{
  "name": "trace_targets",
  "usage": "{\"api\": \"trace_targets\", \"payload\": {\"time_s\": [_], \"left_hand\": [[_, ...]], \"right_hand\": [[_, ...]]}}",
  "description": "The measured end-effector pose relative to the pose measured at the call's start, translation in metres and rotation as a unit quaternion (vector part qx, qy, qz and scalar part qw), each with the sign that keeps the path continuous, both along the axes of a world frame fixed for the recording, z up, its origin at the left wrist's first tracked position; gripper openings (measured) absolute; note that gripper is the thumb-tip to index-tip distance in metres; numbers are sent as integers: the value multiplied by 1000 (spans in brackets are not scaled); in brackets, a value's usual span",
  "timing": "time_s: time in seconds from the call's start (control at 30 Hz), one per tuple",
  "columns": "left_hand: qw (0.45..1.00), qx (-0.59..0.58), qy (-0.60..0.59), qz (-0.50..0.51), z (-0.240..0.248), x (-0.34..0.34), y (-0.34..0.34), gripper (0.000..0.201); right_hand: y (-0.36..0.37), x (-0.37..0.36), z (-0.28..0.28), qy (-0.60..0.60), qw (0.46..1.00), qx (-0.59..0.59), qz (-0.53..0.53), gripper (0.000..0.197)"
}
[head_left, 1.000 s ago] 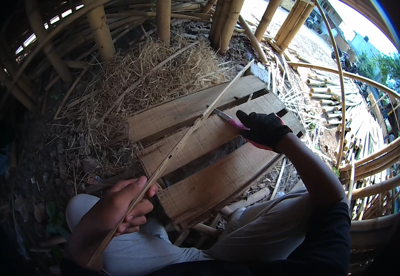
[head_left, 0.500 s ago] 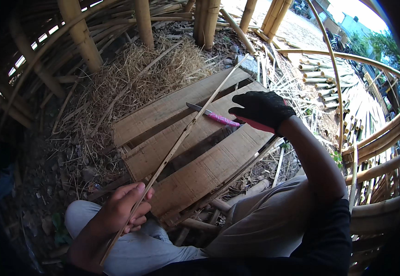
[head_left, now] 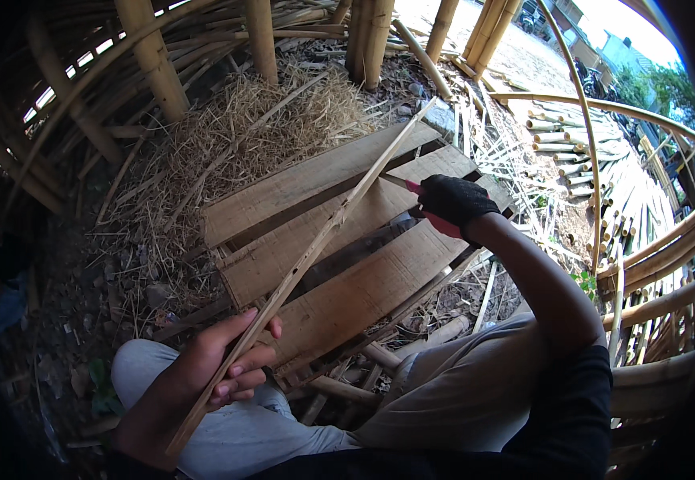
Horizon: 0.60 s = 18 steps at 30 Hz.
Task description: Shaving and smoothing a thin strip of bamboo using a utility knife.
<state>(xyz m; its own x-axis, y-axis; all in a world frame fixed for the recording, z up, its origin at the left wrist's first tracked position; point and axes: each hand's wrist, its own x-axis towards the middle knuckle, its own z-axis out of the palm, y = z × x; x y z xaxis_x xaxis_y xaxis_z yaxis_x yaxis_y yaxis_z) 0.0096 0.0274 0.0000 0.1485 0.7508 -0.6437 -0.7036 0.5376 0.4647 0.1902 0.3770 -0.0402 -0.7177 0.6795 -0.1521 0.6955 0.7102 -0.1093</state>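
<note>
My bare left hand [head_left: 218,358] is closed around the lower part of a long split bamboo strip [head_left: 303,262]. The strip slants up and away to the right, across a low slatted wooden bench [head_left: 371,280], with its lower end by my left forearm. A dark node shows partway along it. On my right hand [head_left: 455,202] is a black glove with a reddish palm. Its fingers are closed on a knife, whose pink handle [head_left: 414,187] peeks out at the thumb side, over the bench's far right part. The blade is hard to make out.
A heap of dry shavings [head_left: 275,120] lies beyond the bench on the left. Upright bamboo poles [head_left: 261,44] stand behind it. Cut bamboo lengths [head_left: 575,152] are piled at the right, near a curved bamboo rail [head_left: 603,104]. My knees flank the bench's near end.
My right hand has gone from open above the knife to closed on it, lifting it off the bench. The bamboo strip has turned in my left hand, showing a broader face.
</note>
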Motion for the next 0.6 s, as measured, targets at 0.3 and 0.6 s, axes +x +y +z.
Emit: {"api": "trace_targets", "payload": {"time_s": [0.3,0.6], "left_hand": [[997,28,60,-32,8,-2,-1,48],[999,18,9,-26,0,-13,3,47]], "right_hand": [[16,25,19,148,988,7,48,13],[-25,33,70,75,976,198,-45,16]]}}
